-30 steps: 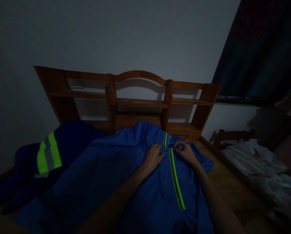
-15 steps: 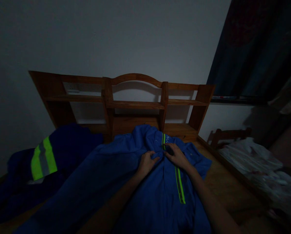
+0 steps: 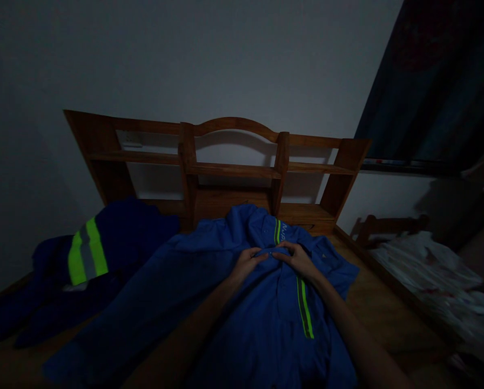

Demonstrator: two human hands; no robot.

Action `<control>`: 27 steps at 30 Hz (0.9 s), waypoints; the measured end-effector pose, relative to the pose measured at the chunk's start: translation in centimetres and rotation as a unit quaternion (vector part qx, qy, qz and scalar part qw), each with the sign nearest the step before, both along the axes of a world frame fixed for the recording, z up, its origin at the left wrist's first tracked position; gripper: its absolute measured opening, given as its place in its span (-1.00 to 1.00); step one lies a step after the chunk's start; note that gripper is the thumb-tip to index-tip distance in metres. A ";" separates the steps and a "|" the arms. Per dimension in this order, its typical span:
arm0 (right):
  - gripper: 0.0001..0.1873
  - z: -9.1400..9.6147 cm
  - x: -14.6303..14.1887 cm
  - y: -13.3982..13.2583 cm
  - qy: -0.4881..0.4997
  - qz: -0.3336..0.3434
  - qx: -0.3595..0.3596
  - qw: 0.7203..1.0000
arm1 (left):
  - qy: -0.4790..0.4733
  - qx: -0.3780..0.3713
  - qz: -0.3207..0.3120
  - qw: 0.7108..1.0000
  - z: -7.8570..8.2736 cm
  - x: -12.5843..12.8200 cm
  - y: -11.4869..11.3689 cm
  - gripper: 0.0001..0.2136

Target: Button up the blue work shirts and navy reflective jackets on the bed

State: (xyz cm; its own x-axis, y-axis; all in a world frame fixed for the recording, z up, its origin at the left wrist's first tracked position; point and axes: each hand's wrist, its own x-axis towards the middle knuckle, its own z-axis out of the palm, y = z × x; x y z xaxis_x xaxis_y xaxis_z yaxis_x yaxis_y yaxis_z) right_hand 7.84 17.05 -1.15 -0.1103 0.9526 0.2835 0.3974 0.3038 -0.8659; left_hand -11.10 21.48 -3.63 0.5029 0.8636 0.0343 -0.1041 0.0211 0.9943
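A blue work shirt [image 3: 209, 292] with a neon-green stripe lies spread in front of me on a wooden surface. My left hand [image 3: 246, 263] and my right hand [image 3: 296, 260] rest on its chest just below the collar. Their fingertips meet at the front placket and pinch the cloth there. The room is dim, so small details at the fingertips do not show.
A darker blue garment [image 3: 92, 254] with a yellow-and-grey reflective band lies bunched at the left. A wooden shelf unit [image 3: 229, 170] stands against the wall behind. White cloth [image 3: 428, 275] is heaped at the right beside a low wooden rail [image 3: 391, 222].
Both hands slid a little down the shirt front and drew closer together at the placket. The camera view shifted slightly.
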 end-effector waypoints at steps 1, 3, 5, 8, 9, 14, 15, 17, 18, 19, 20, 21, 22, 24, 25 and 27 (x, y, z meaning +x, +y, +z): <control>-0.65 -0.1 0.1 0.0 0.011 0.007 -0.017 1.000 | -0.007 -0.009 -0.013 1.000 0.1 -0.1 -0.1 -0.63; -0.63 -0.1 0.3 0.0 0.033 0.019 -0.045 0.998 | -0.015 -0.020 -0.040 0.999 0.4 -0.4 -0.2 -0.59; -0.61 -0.2 0.4 0.0 0.052 0.028 -0.068 0.996 | -0.009 -0.016 -0.057 0.998 0.7 -0.6 -0.4 -0.58; -0.57 -0.2 0.5 0.0 0.071 0.030 -0.096 0.992 | 0.004 -0.007 -0.063 0.998 1.0 -0.9 -0.7 -0.58; -0.56 -0.2 0.6 0.0 0.076 0.031 -0.102 0.991 | 0.004 -0.005 -0.064 0.998 1.0 -0.9 -0.8 -0.58; -0.60 -0.2 0.5 0.0 0.069 0.027 -0.100 0.992 | 0.040 0.027 -0.023 0.999 0.6 -0.4 -0.5 -0.59; -0.61 -0.2 0.5 0.0 0.063 0.026 -0.096 0.993 | 0.049 0.040 -0.013 0.998 0.4 -0.2 -0.4 -0.59; -0.63 0.0 0.4 -0.2 0.054 0.028 -0.090 0.994 | 0.058 0.067 -0.001 0.996 0.1 0.0 -0.2 -0.61; -0.63 0.1 0.4 -0.2 0.053 0.033 -0.088 0.994 | 0.059 0.081 0.004 0.995 -0.1 0.1 -0.1 -0.62; -0.62 0.2 0.3 -0.3 0.053 0.037 -0.088 0.994 | 0.060 0.095 0.008 0.994 -0.2 0.2 0.0 -0.64; -0.61 0.3 0.3 -0.3 0.053 0.040 -0.087 0.994 | 0.064 0.106 0.013 0.992 -0.3 0.2 0.0 -0.65; -0.61 0.3 0.3 -0.4 0.053 0.042 -0.087 0.994 | 0.068 0.115 0.020 0.991 -0.3 0.2 0.0 -0.66; -0.60 0.3 0.2 -0.4 0.051 0.040 -0.086 0.994 | 0.070 0.123 0.026 0.990 -0.4 0.3 0.0 -0.67; -0.59 0.3 0.2 -0.4 0.043 0.030 -0.078 0.996 | 0.065 0.137 0.033 0.988 -0.4 0.3 -0.1 -0.69; -0.59 0.3 0.2 -0.4 0.039 0.023 -0.073 0.996 | 0.060 0.144 0.032 0.987 -0.3 0.3 -0.1 -0.70; -0.59 0.2 0.1 -0.3 0.033 0.007 -0.063 0.997 | 0.052 0.158 0.026 0.986 -0.3 0.4 -0.2 -0.71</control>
State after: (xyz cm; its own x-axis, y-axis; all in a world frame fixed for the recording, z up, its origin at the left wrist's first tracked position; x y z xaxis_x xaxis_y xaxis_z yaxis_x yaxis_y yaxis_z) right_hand 7.98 16.78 -0.93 -0.1091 0.9797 0.1679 0.3351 0.1953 -0.9217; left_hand -10.73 21.23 -3.93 0.4725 0.8431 0.2568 0.0056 -0.2942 0.9557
